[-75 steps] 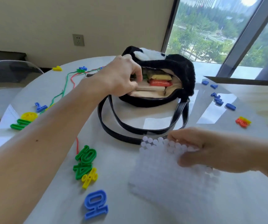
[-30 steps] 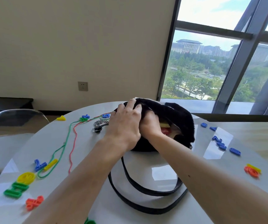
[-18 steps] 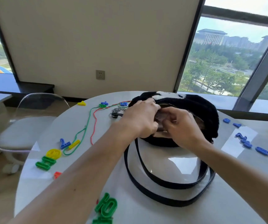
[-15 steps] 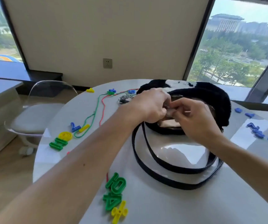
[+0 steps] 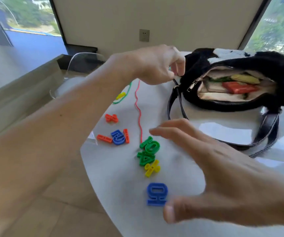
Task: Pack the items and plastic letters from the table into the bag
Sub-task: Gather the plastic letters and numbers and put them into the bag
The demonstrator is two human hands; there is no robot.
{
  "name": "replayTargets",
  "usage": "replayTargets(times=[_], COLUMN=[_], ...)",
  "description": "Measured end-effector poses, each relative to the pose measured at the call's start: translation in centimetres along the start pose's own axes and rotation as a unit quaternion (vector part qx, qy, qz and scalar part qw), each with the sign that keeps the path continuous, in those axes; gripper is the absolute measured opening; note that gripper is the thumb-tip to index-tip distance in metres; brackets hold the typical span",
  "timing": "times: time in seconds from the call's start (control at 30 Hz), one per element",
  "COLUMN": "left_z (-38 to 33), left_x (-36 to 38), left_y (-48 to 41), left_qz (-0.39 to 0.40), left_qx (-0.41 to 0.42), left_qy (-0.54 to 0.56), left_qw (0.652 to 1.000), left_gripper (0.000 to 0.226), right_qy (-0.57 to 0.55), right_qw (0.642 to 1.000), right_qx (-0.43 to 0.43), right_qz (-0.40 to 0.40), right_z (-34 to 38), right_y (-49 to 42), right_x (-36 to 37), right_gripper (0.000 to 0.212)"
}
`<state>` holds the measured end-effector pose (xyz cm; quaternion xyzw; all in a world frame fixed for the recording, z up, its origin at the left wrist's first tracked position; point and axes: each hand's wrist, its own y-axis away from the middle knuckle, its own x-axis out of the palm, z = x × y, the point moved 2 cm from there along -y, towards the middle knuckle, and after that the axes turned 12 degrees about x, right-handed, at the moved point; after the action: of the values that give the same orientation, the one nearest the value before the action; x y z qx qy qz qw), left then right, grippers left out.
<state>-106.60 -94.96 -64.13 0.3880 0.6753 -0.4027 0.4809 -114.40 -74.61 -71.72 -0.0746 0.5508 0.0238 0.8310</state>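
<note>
The black furry bag point(image 5: 274, 69) lies open on the white table point(image 5: 120, 185), with a red item point(image 5: 238, 87) and a yellow item point(image 5: 244, 78) showing inside. My left hand point(image 5: 156, 65) pinches the bag's left end by the zipper. My right hand point(image 5: 223, 168) hovers with fingers spread beside a row of plastic letters: green letters point(image 5: 149, 151), a yellow letter point(image 5: 152, 168) and a blue letter point(image 5: 156, 194). It holds nothing. Further left lie a blue and orange cluster point(image 5: 116, 137) and an orange letter point(image 5: 111, 118).
A red string point(image 5: 138, 113) and a green string point(image 5: 122, 98) with a yellow piece run across the table toward my left hand. The bag's black straps point(image 5: 266, 134) loop toward me. A clear chair point(image 5: 79, 65) stands beyond the table's left edge.
My right hand has come away from the bag's mouth and now hovers open over the letters near me. My left hand stays at the bag's edge. The view has swung down and left.
</note>
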Motion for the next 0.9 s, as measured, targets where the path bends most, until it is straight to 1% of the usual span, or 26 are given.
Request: replayTargets(times=[0.03,0.1,0.17,0.27,0.33,0.43,0.53,0.6,0.63,0.7,0.8,0.83,0.9], left_z=[0.3,0.7,0.8,1.0,1.4,1.8,1.8,1.6,1.5,1.5,2.3,2.4,3.0], left_x=[0.3,1.2,2.3,3.4,3.5,3.0,3.2,4.0,4.6,5.8,7.3,7.5,7.6], left_y=[0.6,1.6,2.3,3.6,4.6,6.4,9.0,11.5,12.8,15.1,16.7,16.8,16.6], left_qz=[0.012,0.032,0.054,0.074,0.078,0.060,-0.013,-0.051,-0.052,-0.029,0.035,0.046,0.039], left_qx=[-0.003,-0.011,-0.010,-0.003,-0.004,-0.008,-0.033,-0.056,-0.067,-0.078,-0.079,-0.079,-0.080], left_qy=[-0.002,0.011,0.023,0.034,0.030,0.012,-0.011,-0.016,-0.004,0.009,-0.030,-0.036,-0.036], left_qw=[1.000,0.999,0.998,0.997,0.997,0.998,0.999,0.997,0.996,0.996,0.996,0.995,0.995], left_gripper=[0.034,0.033,0.032,0.032,0.030,0.028,0.032,0.043,0.052,0.071,0.100,0.106,0.112], right_qy=[0.032,0.076,0.068,0.061,0.075,0.099,0.111,0.113,0.112,0.114,0.105,0.100,0.092], right_qw=[0.999,0.997,0.997,0.998,0.996,0.993,0.991,0.990,0.991,0.991,0.992,0.993,0.994], right_qx=[-0.014,-0.016,-0.002,-0.020,-0.046,-0.063,-0.059,-0.069,-0.071,-0.070,-0.069,-0.068,-0.064], right_qz=[0.002,0.023,0.045,0.029,0.013,0.019,0.049,0.040,0.034,0.027,0.015,0.007,-0.005], right_z=[-0.1,-0.2,0.3,0.9,0.8,0.5,0.3,0.3,0.3,0.2,0.1,0.1,0.1], right_y=[0.1,-0.2,-0.7,-1.0,-1.0,-1.1,-1.9,-2.4,-2.6,-3.0,-4.1,-4.4,-5.1], right_x=[1.4,3.9,5.0,4.5,3.6,2.6,2.1,2.1,2.2,2.4,2.5,2.4,2.4], right_gripper=[0.080,0.084,0.083,0.077,0.078,0.077,0.079,0.077,0.075,0.073,0.068,0.066,0.065])
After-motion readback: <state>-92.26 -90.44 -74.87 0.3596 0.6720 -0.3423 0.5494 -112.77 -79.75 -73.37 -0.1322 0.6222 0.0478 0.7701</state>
